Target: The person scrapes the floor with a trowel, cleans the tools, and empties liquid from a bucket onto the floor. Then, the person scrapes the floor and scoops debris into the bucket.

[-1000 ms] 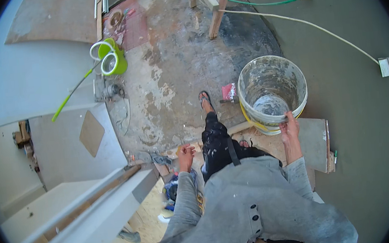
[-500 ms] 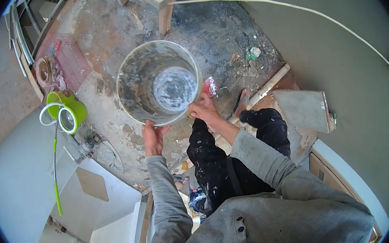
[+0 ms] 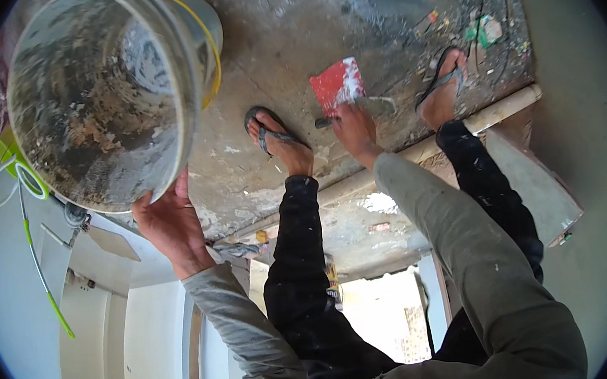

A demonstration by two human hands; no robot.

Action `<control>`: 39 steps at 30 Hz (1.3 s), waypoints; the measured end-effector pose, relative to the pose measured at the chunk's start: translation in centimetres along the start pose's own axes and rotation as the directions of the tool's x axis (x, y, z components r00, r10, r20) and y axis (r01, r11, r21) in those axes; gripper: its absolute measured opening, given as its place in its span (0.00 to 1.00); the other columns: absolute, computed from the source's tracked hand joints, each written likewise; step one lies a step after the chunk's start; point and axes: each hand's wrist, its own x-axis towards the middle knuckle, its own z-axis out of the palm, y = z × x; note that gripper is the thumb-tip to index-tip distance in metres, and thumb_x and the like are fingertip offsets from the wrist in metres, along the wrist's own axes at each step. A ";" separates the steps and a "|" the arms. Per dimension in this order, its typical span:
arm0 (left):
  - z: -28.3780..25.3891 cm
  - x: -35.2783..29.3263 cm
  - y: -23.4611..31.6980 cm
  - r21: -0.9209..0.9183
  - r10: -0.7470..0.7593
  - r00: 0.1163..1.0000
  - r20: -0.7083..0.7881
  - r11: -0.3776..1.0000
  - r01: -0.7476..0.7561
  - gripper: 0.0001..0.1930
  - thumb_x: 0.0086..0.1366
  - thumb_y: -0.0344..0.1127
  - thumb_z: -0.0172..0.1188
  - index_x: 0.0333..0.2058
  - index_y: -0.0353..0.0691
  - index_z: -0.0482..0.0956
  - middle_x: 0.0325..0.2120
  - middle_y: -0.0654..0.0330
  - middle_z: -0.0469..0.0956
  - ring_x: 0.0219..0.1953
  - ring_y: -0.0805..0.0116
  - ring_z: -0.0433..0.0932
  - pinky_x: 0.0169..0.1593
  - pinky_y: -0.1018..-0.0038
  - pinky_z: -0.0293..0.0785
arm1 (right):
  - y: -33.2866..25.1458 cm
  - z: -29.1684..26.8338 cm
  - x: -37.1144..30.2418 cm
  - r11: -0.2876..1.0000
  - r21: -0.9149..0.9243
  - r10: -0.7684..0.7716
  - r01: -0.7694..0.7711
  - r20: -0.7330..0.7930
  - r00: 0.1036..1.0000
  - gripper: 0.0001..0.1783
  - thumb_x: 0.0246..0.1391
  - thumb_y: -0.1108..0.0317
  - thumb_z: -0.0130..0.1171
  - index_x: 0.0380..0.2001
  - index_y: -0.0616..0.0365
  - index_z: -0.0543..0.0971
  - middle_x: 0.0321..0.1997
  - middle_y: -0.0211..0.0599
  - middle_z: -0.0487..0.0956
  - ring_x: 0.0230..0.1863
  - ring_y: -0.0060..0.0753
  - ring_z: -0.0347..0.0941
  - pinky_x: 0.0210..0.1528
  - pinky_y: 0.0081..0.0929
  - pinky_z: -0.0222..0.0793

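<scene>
A large pale bucket (image 3: 188, 127) with a yellow wire handle (image 3: 212, 59) is tilted toward me, its inner wall coated in grey-brown residue and its bottom whitish. My left hand (image 3: 172, 228) is closed on the near rim, thumb and fingers at the edge. On the floor lies a red flat plate (image 3: 334, 86) smeared with white paste. Along the plate's near edge runs a putty knife (image 3: 377, 105) with a dark handle end and a greyish blade. My right hand (image 3: 355, 135) reaches down with curled fingers across that knife, hiding its middle part.
My sandalled feet (image 3: 280, 137) stand either side of the plate. A pale pipe (image 3: 507, 108) crosses the floor behind them, with a flat board (image 3: 532, 175) beside it. Rubbish (image 3: 485, 31) lies at the right. A green mop and bucket set (image 3: 24, 172) stands at the left.
My right hand has let go of the bucket rim and gone down to the putty knife by the red plate. The bucket, now in my left hand alone, appears further left and larger.
</scene>
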 end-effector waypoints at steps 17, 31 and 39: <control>1.8 -1.7 -6.9 -0.485 -0.020 1.000 0.013 0.874 0.024 0.49 0.57 0.67 0.48 0.62 0.34 0.39 0.59 0.39 0.52 0.58 0.50 0.62 0.55 0.60 0.67 | -3.9 3.9 5.6 0.845 0.087 0.527 -0.527 -0.306 0.793 0.49 0.32 0.56 0.71 0.54 0.55 0.54 0.57 0.50 0.55 0.58 0.54 0.52 0.57 0.46 0.51; 2.5 -1.5 -12.9 -0.245 -0.308 0.937 -0.164 0.933 0.264 0.26 0.69 0.54 0.33 0.56 0.41 0.57 0.52 0.55 0.63 0.44 0.67 0.68 0.41 0.72 0.70 | -6.5 3.6 8.2 0.635 0.281 0.770 -0.720 -0.303 0.561 0.35 0.48 0.67 0.52 0.58 0.61 0.52 0.60 0.61 0.55 0.62 0.61 0.52 0.59 0.48 0.54; 4.4 -0.7 -16.1 0.026 -0.430 0.890 -0.149 0.898 0.438 0.17 0.66 0.45 0.43 0.49 0.43 0.65 0.36 0.64 0.73 0.34 0.73 0.72 0.33 0.78 0.67 | -0.7 -8.1 6.6 0.770 0.579 0.608 -0.269 -0.537 0.584 0.13 0.55 0.64 0.44 0.38 0.60 0.72 0.32 0.44 0.77 0.29 0.41 0.75 0.37 0.38 0.70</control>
